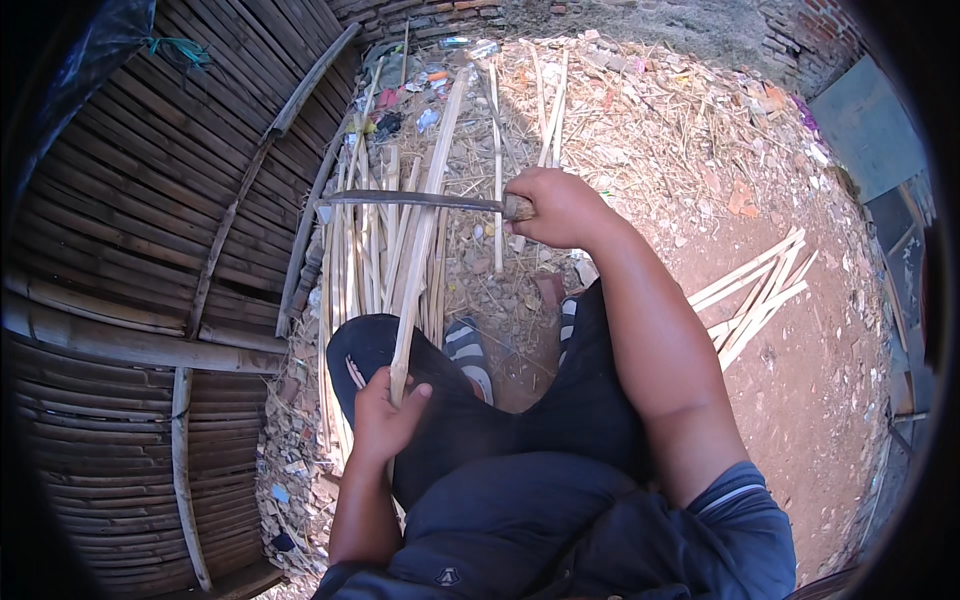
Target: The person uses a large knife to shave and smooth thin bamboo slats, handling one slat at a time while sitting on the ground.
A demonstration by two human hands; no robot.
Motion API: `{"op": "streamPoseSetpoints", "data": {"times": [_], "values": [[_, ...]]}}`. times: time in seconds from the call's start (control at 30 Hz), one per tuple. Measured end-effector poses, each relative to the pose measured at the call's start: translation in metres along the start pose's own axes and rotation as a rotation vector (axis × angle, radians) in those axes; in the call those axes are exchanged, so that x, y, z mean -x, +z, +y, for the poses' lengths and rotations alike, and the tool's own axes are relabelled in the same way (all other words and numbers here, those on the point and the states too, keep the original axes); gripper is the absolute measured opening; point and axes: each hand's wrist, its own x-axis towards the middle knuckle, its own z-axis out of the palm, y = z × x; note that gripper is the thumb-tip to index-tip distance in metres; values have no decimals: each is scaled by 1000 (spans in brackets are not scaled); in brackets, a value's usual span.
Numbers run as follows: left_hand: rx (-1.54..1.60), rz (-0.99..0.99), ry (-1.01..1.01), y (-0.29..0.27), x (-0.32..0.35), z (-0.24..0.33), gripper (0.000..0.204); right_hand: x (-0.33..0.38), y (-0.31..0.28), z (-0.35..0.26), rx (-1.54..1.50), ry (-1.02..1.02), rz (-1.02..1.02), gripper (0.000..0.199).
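Observation:
My left hand (385, 420) grips the near end of a long, pale bamboo strip (421, 240), which slants away from me past my left knee. In my right hand (558, 208) is the wooden handle of a machete (420, 201). Its long dark blade points left and lies across the strip, about midway along; whether the edge bites into it I cannot tell. Beneath and left of the strip, several more split bamboo strips (352, 270) lie lengthwise on the ground.
A slatted bamboo wall (130, 190) rises close on my left. Another pile of pale strips (765, 290) lies on bare soil at the right. Straw and rubble (640, 130) cover the ground ahead. My sandalled feet (467, 350) are just below the work.

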Motion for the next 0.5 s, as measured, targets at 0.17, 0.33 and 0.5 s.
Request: {"op": "streamPoseSetpoints", "data": {"times": [0.17,0.33,0.5], "values": [[21,-2,-19,-2,2,-1,33,4,-13,-29,56,-120,-336,43],[11,-14,-29,-3,0,0,33,-2,-13,4,56,186,29,38],[-9,-16,-25,-2,0,-2,34,3,-10,-3,57,109,52,37]]}}
